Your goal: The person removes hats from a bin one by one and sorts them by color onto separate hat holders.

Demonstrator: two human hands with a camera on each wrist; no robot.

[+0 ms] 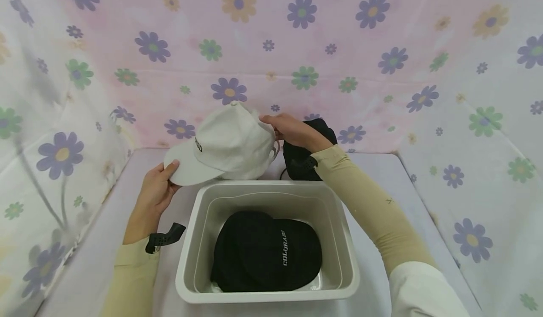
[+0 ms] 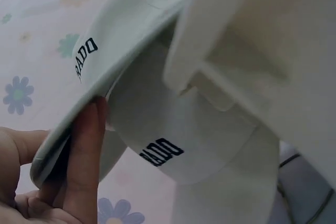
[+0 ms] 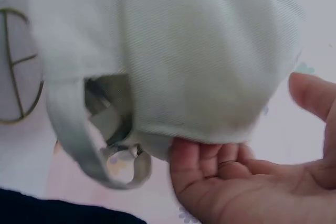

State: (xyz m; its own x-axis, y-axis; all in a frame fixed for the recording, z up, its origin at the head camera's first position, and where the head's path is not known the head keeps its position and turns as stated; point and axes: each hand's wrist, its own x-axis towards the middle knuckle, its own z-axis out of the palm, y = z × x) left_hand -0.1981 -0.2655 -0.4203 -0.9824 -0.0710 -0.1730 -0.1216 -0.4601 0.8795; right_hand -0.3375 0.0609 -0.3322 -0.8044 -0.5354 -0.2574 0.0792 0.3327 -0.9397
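A white cap (image 1: 237, 142) with dark lettering is held up behind the bin, brim to the left. My left hand (image 1: 154, 190) pinches its brim, thumb above and fingers beneath. At the back, my right hand (image 1: 292, 128) holds the crown's lower edge; the right wrist view shows fingers (image 3: 191, 166) curled under that edge, thumb apart from the cloth, beside the strap (image 3: 79, 135). A second white cap (image 2: 163, 153) with similar lettering appears under the held one in the left wrist view. Inside the bin (image 1: 267, 296) lies a black cap (image 1: 271, 256) lettered COLORADO.
Behind the bin's right rear corner is another black cap (image 1: 299, 159), partly covered by my right forearm. Thin wire framework (image 3: 16, 66) shows beside the white cap in the right wrist view. Flowered cloth walls (image 1: 271, 62) enclose the pale table (image 1: 369, 260) at back and sides.
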